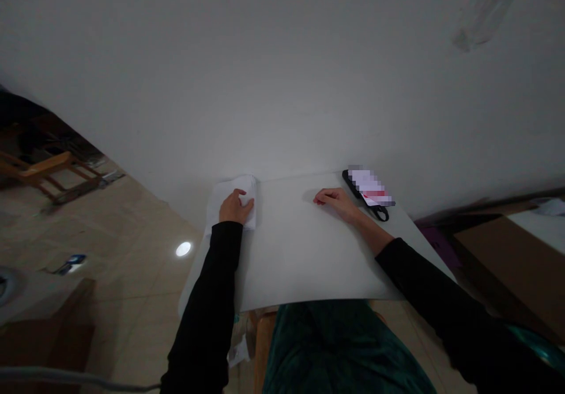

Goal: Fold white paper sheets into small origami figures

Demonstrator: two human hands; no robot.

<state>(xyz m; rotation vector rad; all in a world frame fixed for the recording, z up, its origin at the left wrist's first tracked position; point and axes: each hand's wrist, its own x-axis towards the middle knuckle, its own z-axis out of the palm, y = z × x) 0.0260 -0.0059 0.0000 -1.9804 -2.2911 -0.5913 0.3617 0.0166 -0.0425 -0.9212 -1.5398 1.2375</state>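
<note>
My left hand [236, 207] lies on a flat pile of white sheets [247, 186], paper or tissue, at the left end of a small white table [286, 247]. Its thumb and forefinger are apart, with nothing gripped between them. Over the middle right of the table top, my right hand [336, 201] rests with its fingers curled and pressed together; whether anything is inside them is hidden. Just beyond that hand lies a flat black-edged phone [368, 186] with a black loop strap, its face blurred by pixelation.
A white wall [282, 88] rises directly behind the table. To the right is a brown cardboard-coloured surface [507, 258]. A wooden chair [48, 170] stands far left on the tiled floor [145, 264]. A grey cable [79, 375] crosses the lower left. Dark green fabric [335, 347] covers my lap.
</note>
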